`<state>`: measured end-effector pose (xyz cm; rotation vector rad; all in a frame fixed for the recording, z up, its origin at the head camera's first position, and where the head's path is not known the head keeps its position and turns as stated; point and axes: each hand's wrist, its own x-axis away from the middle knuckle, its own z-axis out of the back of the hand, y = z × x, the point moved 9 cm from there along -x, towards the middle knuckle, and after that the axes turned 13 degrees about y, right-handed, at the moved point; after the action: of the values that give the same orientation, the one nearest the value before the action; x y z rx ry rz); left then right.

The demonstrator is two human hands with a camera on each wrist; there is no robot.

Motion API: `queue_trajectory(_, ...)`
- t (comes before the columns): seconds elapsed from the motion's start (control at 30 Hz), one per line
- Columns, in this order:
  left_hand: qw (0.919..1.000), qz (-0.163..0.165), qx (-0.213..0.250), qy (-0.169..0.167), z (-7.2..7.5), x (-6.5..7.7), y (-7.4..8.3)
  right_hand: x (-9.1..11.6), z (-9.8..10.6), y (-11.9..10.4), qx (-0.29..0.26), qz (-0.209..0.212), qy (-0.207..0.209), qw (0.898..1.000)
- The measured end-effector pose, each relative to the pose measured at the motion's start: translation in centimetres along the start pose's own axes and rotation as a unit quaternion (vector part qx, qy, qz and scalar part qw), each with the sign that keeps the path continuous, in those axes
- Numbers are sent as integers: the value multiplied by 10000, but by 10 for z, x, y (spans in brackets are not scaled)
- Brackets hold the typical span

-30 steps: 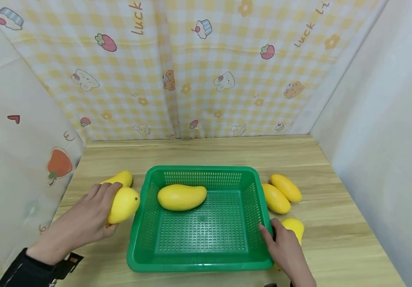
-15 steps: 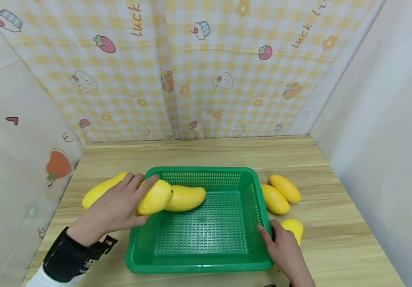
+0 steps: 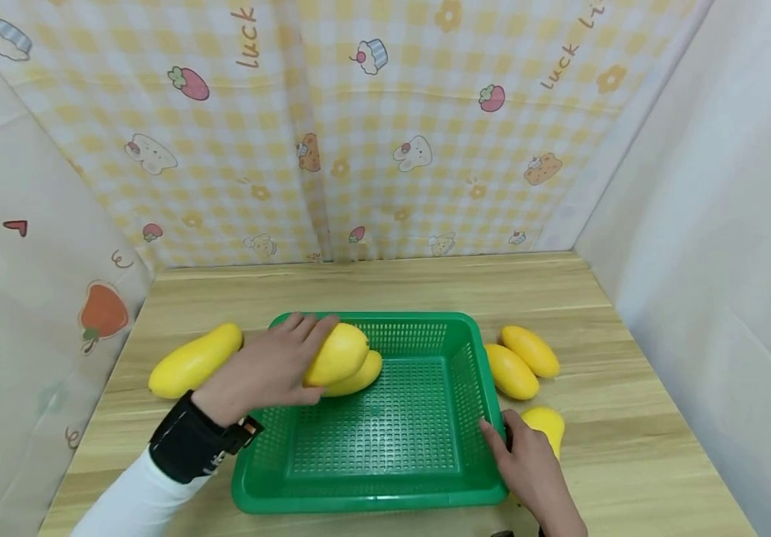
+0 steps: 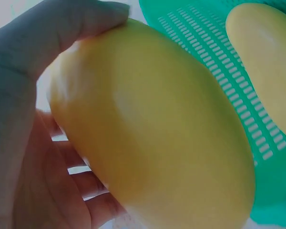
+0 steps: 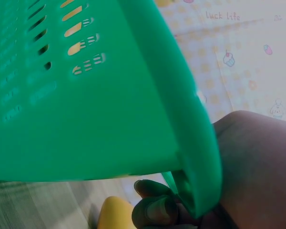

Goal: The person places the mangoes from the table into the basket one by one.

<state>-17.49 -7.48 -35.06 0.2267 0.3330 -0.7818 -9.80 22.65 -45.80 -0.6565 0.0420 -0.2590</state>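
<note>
My left hand point(image 3: 271, 369) grips a plump yellow mango point(image 3: 340, 353) over the left part of a green plastic basket point(image 3: 372, 502). The left wrist view shows thumb and fingers wrapped round opposite sides of this mango. Beneath it, another mango point(image 3: 364, 375) lies in the basket, partly covered by the held one. My right hand point(image 3: 532, 464) holds the basket's right rim, thumb on the inner side. Seen from the right wrist, fingertips point(image 5: 155, 212) curl under the rim.
Left of the basket, a long mango point(image 3: 195, 361) lies on the wooden table point(image 3: 627, 432). Two smaller mangoes point(image 3: 530, 350) sit against each other by the right wall of the basket. Another mango point(image 3: 545, 425) is partly hidden behind my right hand. A checked cloth point(image 3: 359, 149) hangs behind.
My left hand has carried its mango rightward from beside the basket to above its left part, uncovering the long mango on the table. My right hand has stayed on the rim.
</note>
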Motion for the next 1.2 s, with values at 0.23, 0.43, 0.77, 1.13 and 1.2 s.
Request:
queue_trajectory(0.23, 9995, -216, 171, -121, -13, -27, 20, -1, 3, -1, 15, 6, -10, 10000)
queue_trajectory(0.43, 9968, -794, 71, -61, -26, -48, 51, -2, 3, -4, 52, 27, -67, 10000)
queue_trajectory(0.77, 9914, -975, -473, -726, -65, -71, 86, 2, 2, 0, 102, -102, -110, 9998)
queue_trajectory(1.13, 9860, -708, -1002, -1132, -95, -85, 97, 5, 2, 0, 213, -132, -137, 9996)
queue_trajectory(1.2, 9863, -646, -1035, -1111, -98, -87, 98, 4, 2, -1, 210, -103, -124, 9997)
